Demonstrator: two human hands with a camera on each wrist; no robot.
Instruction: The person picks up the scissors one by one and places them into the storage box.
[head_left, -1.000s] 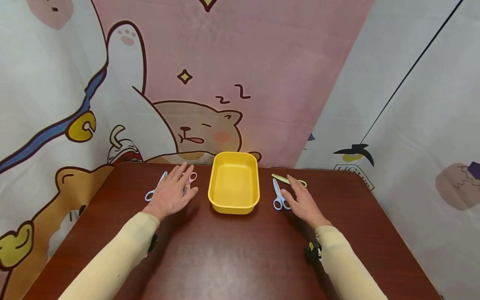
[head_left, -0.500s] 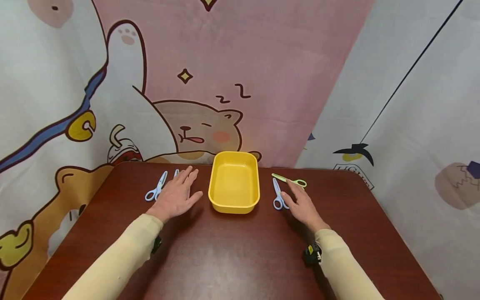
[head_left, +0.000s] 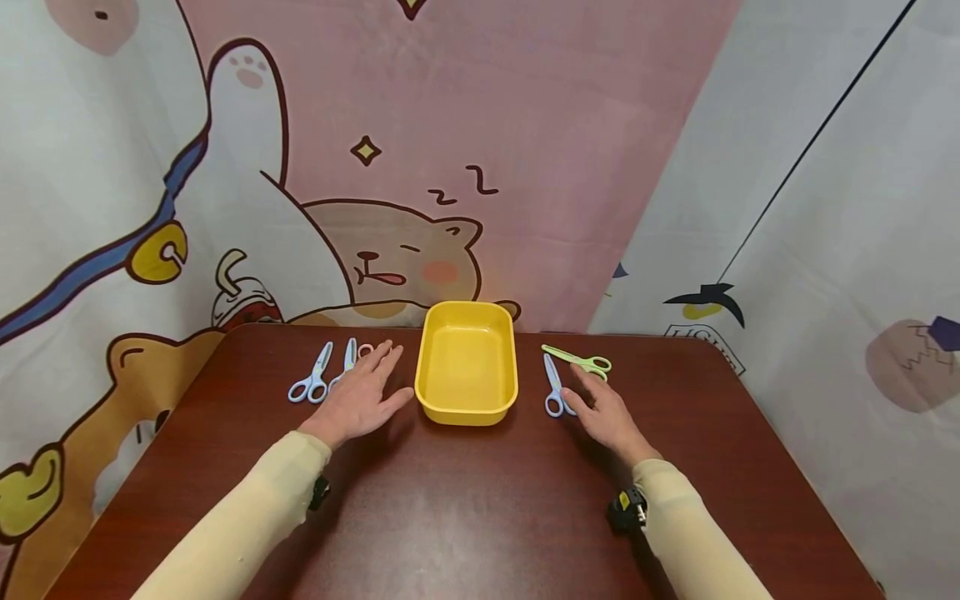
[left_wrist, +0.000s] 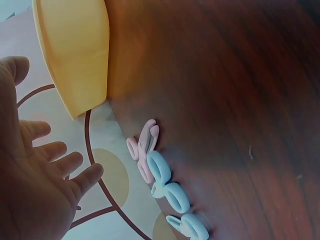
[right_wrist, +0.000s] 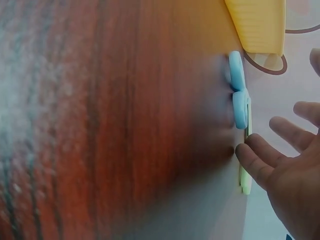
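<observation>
Patterned cloth [head_left: 555, 125] behind brown table [head_left: 465, 500], yellow tray [head_left: 467, 367] between scissors [head_left: 320, 365]

Tabletop [head_left: 465, 508]: dark reddish-brown wood with a soft shine, spread in front of you.
Yellow tray [head_left: 467, 417]: upright near the far edge, directly ahead of you.
Left of tray: from your left, outer blue scissors [head_left: 318, 375], inner blue scissors [head_left: 350, 357], then pink scissors [left_wrist: 146, 135].
Right of tray: pale blue scissors [head_left: 553, 382], handles toward you; just beyond, green scissors [head_left: 573, 358], handles to your right.
</observation>
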